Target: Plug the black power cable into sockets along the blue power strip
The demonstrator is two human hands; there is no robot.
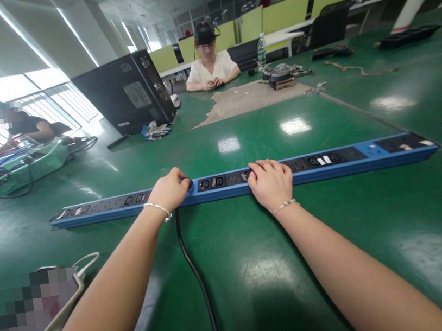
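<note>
A long blue power strip (224, 187) with black sockets lies across the green table. My left hand (170, 189) is closed at the strip, left of its middle, with fingers pinched round a small dark piece, apparently a plug; most of it is hidden. A black cable (197, 275) runs from just below that hand toward the near edge. My right hand (272, 183) rests on the strip right of the middle, fingers bent over its top edge and side by side. What lies under the right palm is hidden.
A phone-like device (49, 321) with a white cable lies at the near left. Behind are a green basket (35, 164), a black computer case (128, 93), gloves (156, 131) and a bottle (261, 53). One person (211, 71) sits opposite, another (20, 128) at the left.
</note>
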